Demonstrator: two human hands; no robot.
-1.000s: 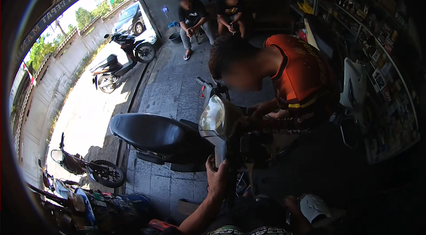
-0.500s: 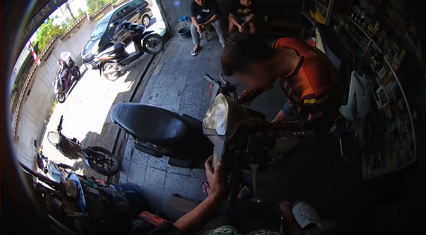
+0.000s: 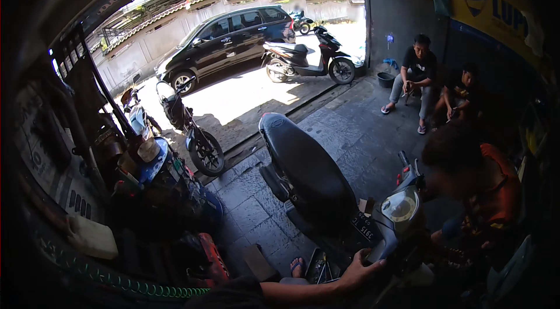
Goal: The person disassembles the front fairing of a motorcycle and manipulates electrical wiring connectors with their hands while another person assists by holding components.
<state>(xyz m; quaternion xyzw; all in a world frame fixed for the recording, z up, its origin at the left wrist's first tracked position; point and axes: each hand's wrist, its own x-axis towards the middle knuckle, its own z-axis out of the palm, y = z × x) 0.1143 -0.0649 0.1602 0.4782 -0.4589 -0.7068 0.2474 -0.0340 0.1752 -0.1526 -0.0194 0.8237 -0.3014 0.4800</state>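
Observation:
My left hand (image 3: pixel 359 274) is closed round the lower edge of the grey front panel (image 3: pixel 385 243) of a scooter, just below its headlight (image 3: pixel 401 206). My right hand does not show; the lower right is very dark. The scooter's black seat (image 3: pixel 309 166) stretches away toward the far left. Across from me a co-worker in an orange shirt (image 3: pixel 500 183) bends over the handlebar side; that person's hands are lost in shadow. A dark tray with tools (image 3: pixel 322 267) lies on the floor beside my left hand.
A red metal thing (image 3: pixel 213 259) and a cardboard piece (image 3: pixel 258 262) lie near left. Behind them stand a blue drum (image 3: pixel 156 154), a white jerrycan (image 3: pixel 93 238) and a green coiled hose (image 3: pixel 134 288). Two people sit by the back wall. Motorbikes and a black car (image 3: pixel 233 35) are outside.
My view has swung left, so the scooter and people appear farther right. My left hand stays on the front panel. My right hand, dimly seen low before, has left the picture.

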